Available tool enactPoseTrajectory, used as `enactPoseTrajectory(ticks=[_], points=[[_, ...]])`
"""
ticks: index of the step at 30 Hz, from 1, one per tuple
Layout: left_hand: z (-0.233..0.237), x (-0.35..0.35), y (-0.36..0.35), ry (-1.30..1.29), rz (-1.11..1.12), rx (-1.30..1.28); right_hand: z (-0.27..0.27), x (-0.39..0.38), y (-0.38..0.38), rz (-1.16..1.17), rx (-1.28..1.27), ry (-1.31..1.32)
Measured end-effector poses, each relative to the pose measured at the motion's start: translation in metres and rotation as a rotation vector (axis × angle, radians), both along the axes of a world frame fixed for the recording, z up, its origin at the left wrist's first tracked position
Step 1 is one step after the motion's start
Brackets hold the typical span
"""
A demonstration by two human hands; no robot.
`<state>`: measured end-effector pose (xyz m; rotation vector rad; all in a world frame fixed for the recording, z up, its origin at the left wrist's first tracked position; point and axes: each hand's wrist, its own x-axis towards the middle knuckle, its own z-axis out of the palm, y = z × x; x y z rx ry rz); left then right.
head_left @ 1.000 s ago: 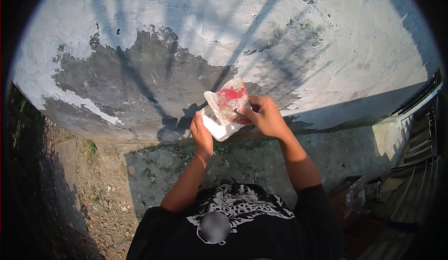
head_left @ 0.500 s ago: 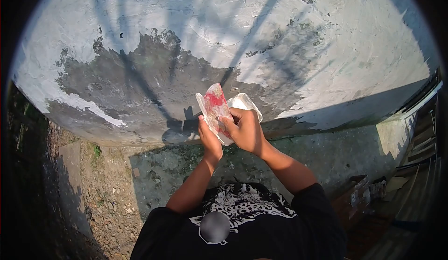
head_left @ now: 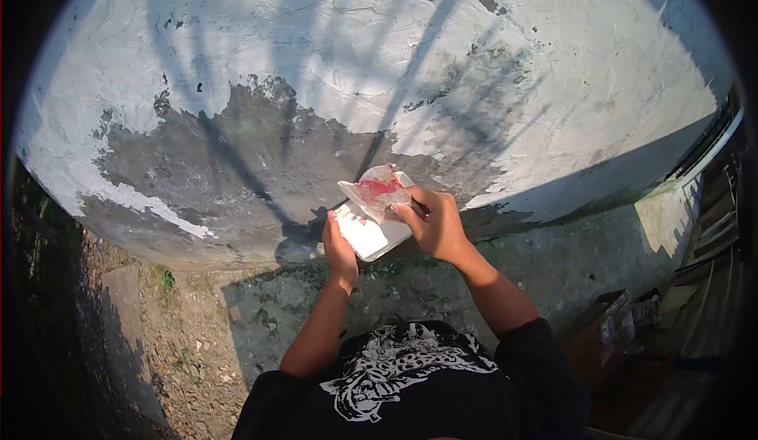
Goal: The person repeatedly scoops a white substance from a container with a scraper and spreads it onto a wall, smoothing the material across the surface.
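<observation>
A shallow white tray (head_left: 367, 238) lies tilted between my two hands, its inside bright in the sun. My left hand (head_left: 339, 250) holds the tray's left edge, with the fingers partly behind it. My right hand (head_left: 437, 223) pinches a thin, translucent scraper-like piece (head_left: 379, 191) with red smears, over the tray's upper part. The right fingers curl round the piece's lower right end, and the tray's right side is partly hidden behind this hand.
A wall (head_left: 332, 53) with peeling white paint and bare grey patches stands in front. Below are a concrete strip (head_left: 505, 274) and stony soil (head_left: 189, 337) at left. A brown box (head_left: 596, 337) with clear plastic is at lower right.
The red-smeared piece has moved right and tilted, away from my left hand. The white tray, before mostly behind my right hand, now shows between both hands, with my left hand at its edge.
</observation>
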<state>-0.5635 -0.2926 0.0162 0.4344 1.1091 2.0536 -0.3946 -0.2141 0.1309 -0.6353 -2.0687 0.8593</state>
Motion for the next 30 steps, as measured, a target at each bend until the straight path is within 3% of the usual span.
enactPoseTrajectory(ticks=[2,4,5,8,10,12,13,14,17,19,22,26,30], points=[[-0.002,0.002,0.006,0.021,-0.017,0.006,-0.012,0.002,0.006,-0.061,0.015,0.037],[0.009,0.01,0.008,-0.065,0.045,-0.082,-0.006,0.005,0.005,0.07,0.021,-0.059],[-0.004,0.004,0.006,0.009,-0.08,-0.043,-0.002,0.009,0.001,-0.044,-0.103,-0.076],[-0.006,0.009,0.013,-0.033,-0.085,-0.049,-0.002,0.018,0.014,-0.028,-0.141,-0.052],[-0.013,0.005,0.012,0.007,-0.142,-0.05,-0.021,0.018,0.025,-0.026,-0.046,-0.163],[-0.013,0.003,0.016,-0.004,-0.145,-0.044,-0.029,0.01,0.042,0.166,-0.464,0.436],[-0.011,0.001,0.018,0.004,-0.159,-0.037,-0.008,0.016,0.045,0.141,-0.583,0.476],[-0.011,0.0,0.016,-0.011,-0.148,-0.032,-0.007,0.011,0.057,0.1,-0.63,0.693],[-0.017,-0.014,0.007,-0.078,-0.093,-0.057,0.004,0.004,0.088,-0.003,-0.42,0.823],[-0.014,-0.021,-0.004,-0.031,-0.002,-0.087,0.011,-0.009,0.103,-0.464,0.446,0.554],[-0.005,-0.042,-0.023,-0.045,0.055,-0.154,-0.023,-0.041,0.142,-0.618,0.876,0.143],[-0.013,-0.068,-0.037,-0.057,0.098,-0.069,-0.105,-0.073,0.122,-0.44,0.91,0.011],[-0.005,-0.079,-0.05,-0.113,0.108,-0.081,-0.089,-0.05,0.096,-0.359,0.655,0.051]])
